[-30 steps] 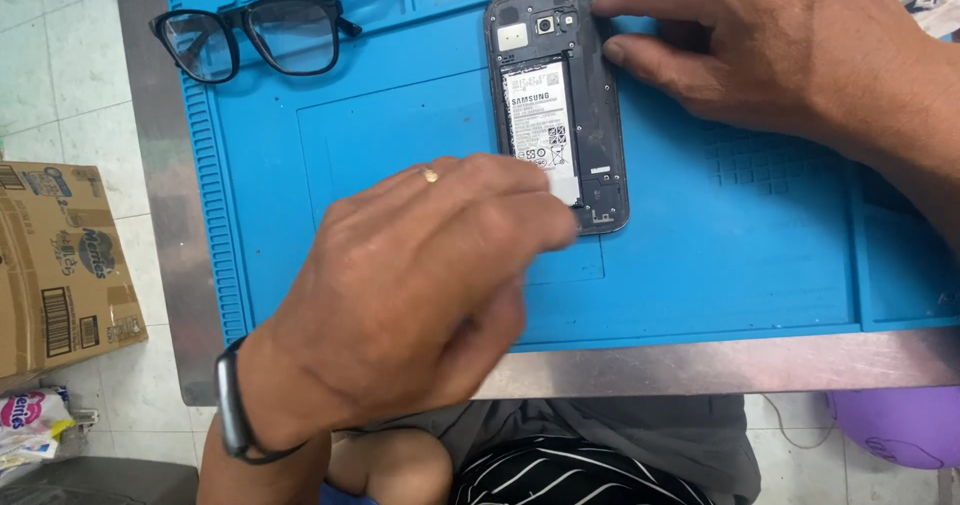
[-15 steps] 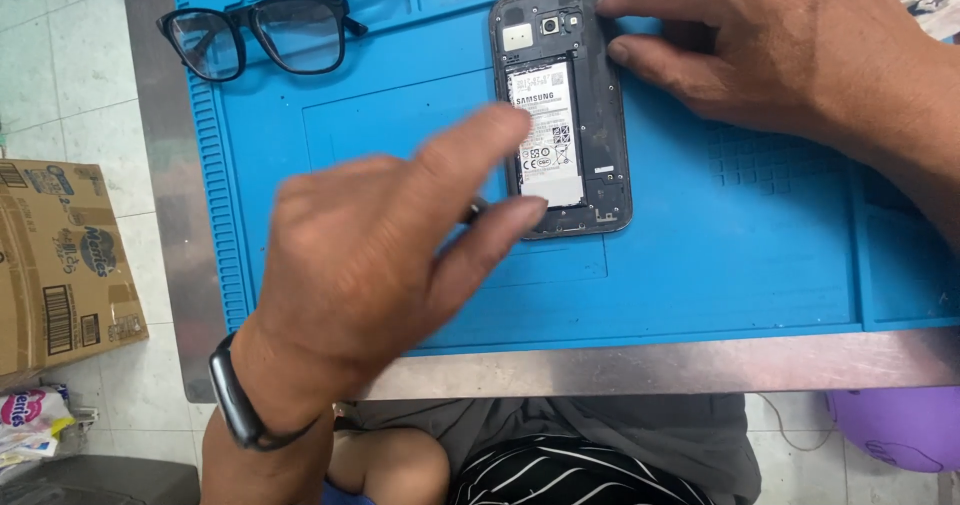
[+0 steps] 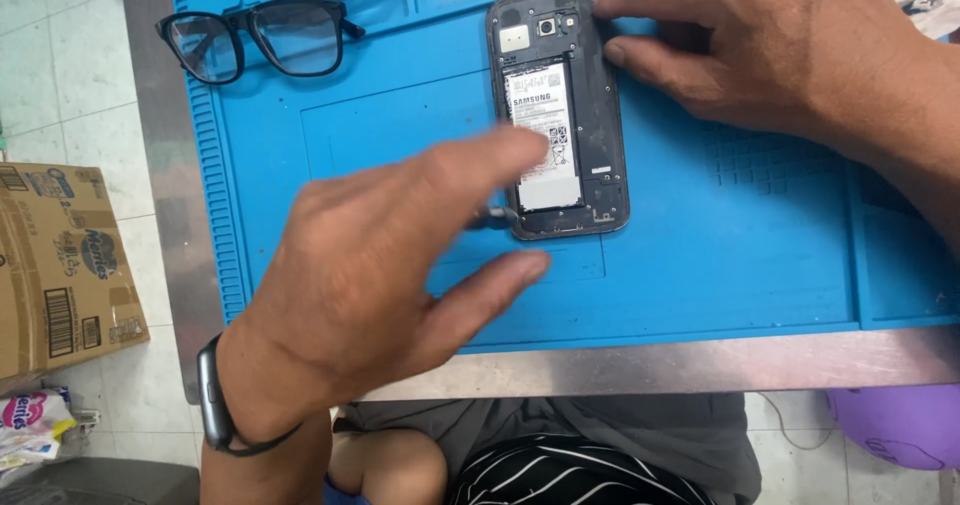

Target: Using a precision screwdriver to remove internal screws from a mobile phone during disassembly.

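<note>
A dark phone [image 3: 600, 135] with its back cover off lies on the blue work mat [image 3: 720, 265], its white-labelled battery [image 3: 535, 115] exposed. My right hand [image 3: 770, 55] comes in from the upper right and presses its fingertips on the phone's top right edge, holding it still. My left hand [image 3: 380, 265], with a black wristband, hovers left of the phone with index finger and thumb spread. A thin grey tool tip [image 3: 490, 217] pokes out from under this hand and touches the phone's lower left corner. The hand hides the remainder of the tool.
Black-framed glasses [image 3: 255, 40] lie at the mat's upper left. The mat sits on a metal table [image 3: 700, 360] whose front edge is near my lap. A cardboard box [image 3: 60, 265] and packets stand on the tiled floor at left. A purple object [image 3: 895, 430] lies at lower right.
My left hand has uncurled and slid left off the phone's lower part, its index finger stretching out. More of the battery shows. The right hand and phone stay put.
</note>
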